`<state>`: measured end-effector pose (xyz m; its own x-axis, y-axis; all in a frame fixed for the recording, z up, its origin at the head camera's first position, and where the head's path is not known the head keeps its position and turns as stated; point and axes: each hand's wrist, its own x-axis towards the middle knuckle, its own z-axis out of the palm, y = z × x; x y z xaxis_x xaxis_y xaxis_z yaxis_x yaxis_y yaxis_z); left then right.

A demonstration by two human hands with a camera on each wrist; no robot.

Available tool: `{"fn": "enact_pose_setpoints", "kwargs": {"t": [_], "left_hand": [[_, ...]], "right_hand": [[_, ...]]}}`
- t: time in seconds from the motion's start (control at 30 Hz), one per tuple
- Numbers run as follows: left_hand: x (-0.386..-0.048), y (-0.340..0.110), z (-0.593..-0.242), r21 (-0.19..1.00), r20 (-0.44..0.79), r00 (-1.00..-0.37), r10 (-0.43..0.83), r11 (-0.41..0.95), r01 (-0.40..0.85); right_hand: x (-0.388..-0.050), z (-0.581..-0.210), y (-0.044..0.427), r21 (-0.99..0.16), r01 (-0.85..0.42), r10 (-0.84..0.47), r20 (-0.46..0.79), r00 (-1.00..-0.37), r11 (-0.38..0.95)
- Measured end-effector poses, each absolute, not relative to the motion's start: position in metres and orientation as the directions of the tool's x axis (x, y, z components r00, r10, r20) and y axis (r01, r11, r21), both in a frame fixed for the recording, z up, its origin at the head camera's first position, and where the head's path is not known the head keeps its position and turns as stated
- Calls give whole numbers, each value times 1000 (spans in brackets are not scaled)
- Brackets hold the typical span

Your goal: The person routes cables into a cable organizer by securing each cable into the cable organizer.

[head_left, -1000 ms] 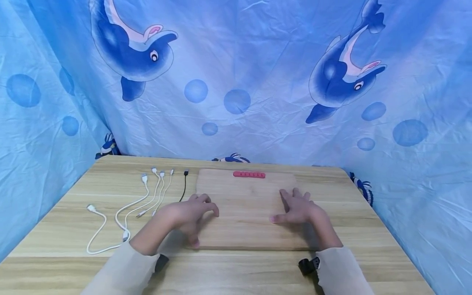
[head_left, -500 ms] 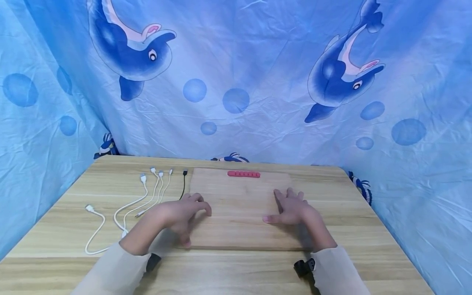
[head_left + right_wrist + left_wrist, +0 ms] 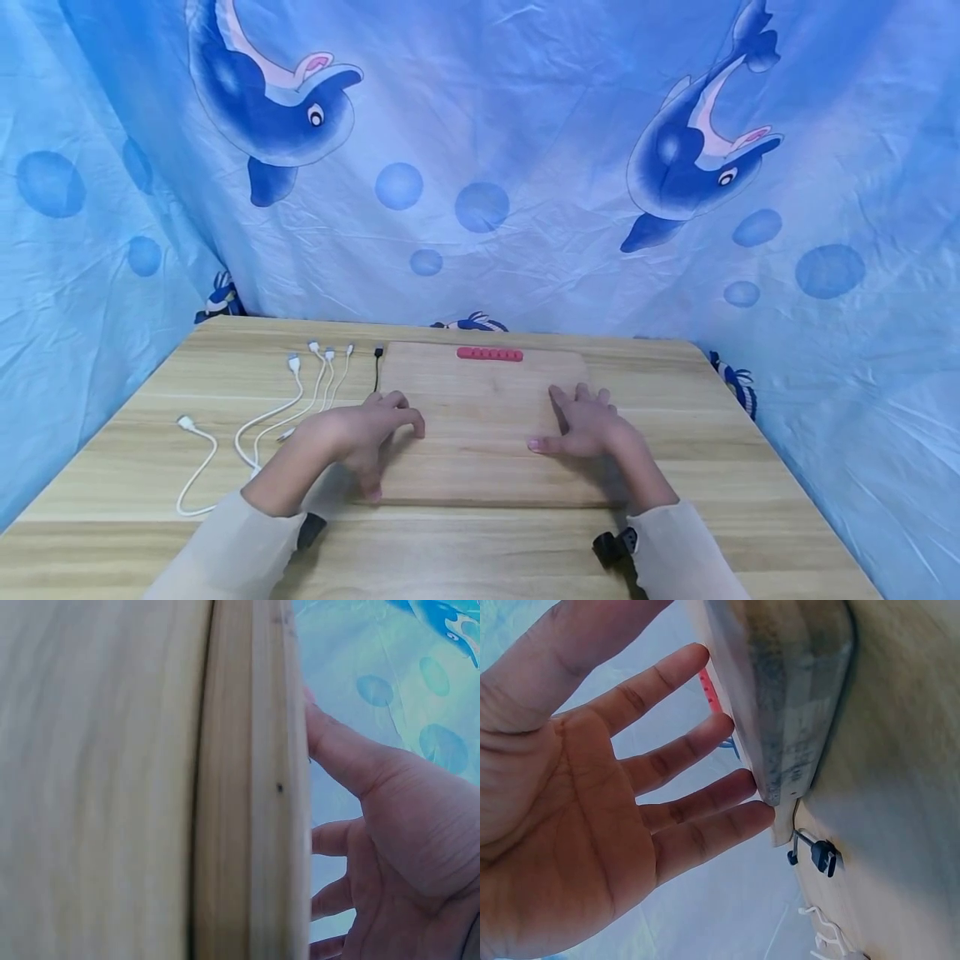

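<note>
A flat, light wooden board lies on the table. My left hand is at its left side, thumb near the front left corner and the other fingers spread over the edge. In the left wrist view those fingers are fairly straight and their tips meet the board. On the right part of the board rests my right hand, fingers spread and thumb pointing inward. The right wrist view has the hand behind the board's thick edge. A red notched strip lies near the board's far edge.
Several white cables lie on the table to the left. A black cable sits close to the board's left edge, its plug visible in the left wrist view. A blue dolphin-print curtain surrounds the table.
The board, with the red strip on it, has slid left toward the black cable. Both hands moved left with it, their fingers keeping much the same spread.
</note>
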<state>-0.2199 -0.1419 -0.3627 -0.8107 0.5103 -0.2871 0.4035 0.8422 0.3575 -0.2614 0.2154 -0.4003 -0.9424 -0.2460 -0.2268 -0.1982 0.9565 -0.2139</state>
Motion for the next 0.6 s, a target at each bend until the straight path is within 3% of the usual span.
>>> {"fn": "enact_pose_setpoints", "kwargs": {"t": [0.6], "left_hand": [[-220,-142,-362,341,-311,-817,486,859,381]], "right_hand": [[-260,-401,213,-234,-187,-243,-239,-940,954]]}}
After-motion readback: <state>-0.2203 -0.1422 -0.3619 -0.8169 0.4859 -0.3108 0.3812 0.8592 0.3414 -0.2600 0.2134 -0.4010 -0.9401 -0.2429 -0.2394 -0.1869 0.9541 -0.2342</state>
